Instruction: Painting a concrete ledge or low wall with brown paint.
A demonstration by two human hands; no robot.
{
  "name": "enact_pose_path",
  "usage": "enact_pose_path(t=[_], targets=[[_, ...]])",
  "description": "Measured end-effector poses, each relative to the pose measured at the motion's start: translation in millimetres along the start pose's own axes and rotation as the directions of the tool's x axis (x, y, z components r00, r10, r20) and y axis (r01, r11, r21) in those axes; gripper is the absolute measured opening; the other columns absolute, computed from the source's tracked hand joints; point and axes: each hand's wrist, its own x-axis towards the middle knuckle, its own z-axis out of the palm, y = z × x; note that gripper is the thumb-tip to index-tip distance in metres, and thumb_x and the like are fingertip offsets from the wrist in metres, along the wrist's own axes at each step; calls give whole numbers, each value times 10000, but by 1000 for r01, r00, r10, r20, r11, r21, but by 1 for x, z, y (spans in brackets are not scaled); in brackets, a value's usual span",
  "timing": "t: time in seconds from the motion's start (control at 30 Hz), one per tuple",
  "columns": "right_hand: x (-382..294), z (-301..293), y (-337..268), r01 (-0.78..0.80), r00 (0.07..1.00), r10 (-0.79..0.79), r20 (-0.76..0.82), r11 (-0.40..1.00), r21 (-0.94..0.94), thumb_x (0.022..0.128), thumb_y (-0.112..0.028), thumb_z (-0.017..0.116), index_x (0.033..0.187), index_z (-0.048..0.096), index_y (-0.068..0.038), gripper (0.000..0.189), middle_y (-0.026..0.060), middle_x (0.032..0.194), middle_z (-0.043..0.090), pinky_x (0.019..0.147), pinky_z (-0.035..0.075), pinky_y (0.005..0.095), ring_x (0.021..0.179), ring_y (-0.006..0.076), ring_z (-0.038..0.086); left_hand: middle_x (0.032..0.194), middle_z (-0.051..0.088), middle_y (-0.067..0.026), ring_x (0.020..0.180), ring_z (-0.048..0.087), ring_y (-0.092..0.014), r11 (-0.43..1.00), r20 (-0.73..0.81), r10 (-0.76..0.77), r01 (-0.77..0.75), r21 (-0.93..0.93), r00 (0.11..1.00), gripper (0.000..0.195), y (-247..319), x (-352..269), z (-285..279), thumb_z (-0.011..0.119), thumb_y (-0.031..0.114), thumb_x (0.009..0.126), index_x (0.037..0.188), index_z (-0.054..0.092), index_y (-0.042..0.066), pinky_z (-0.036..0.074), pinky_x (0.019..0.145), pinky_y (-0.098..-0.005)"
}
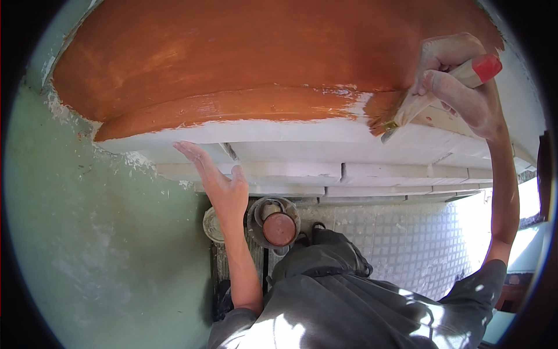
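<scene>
My right hand grips a paintbrush with a red-tipped pale handle. Its bristles touch the reddish-brown coating at its lower right, where brush streaks meet bare white surface. That coating covers most of the upper wall, with a ragged lower edge. Below the edge runs a band of uncoated white blocks with dark joints. My left hand is empty, fingers extended, in front of the blocks near the coating's lower left; whether it presses on them I cannot tell.
Below stands a bucket holding a small pot of reddish-brown liquid. A pale round container stands left of it, by a slatted wooden bench. A green wall bounds the left side. Sunlit tiled floor lies right.
</scene>
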Motion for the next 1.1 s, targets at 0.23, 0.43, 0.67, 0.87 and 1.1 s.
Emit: enact_pose_path(t=[0.23,0.43,0.67,0.87,1.1], targets=[[34,41,-29,49,989,-43,-141,998,39,808,-151,591,667,622,-3,207,66,648,629,459,375,275,495,95,533,1709,-98,-235,1586,-83,-369,1000,-10,-19,20,5,1000,1032,5,0,0,519,-63,773,1645,-23,40,42,1281,-454],[20,19,2,176,984,-176,-1,983,58,792,-140,587,652,606,2,201,78,640,616,492,408,304,527,134,564,1709,-90,-238,1586,-81,-371,999,18,-47,47,7,999,1031,2,0,-7,518,-65,764,1644,-11,33,39,1282,-454],[37,24,-38,24,994,-16,-104,997,78,866,-215,569,737,653,1,266,69,667,634,439,390,229,472,89,516,1697,-66,-276,1579,-67,-409,999,50,-34,32,28,998,1027,2,1,-10,509,-59,758,1637,-16,15,42,1280,-477],[-2,19,9,96,990,-83,-111,988,117,851,-184,598,712,657,-14,227,43,616,613,428,348,228,463,48,476,1707,-83,-245,1584,-80,-378,1000,36,-22,22,8,999,1033,0,1,-7,515,-55,764,1644,-18,37,41,1283,-461],[-12,15,-14,0,914,81,-398,980,200,937,-193,597,749,650,-1,273,84,685,648,395,376,227,443,61,490,1709,-95,-237,1586,-83,-368,1000,24,-13,13,0,1000,1033,1,0,-2,520,-54,773,1643,-30,36,34,1282,-455]])
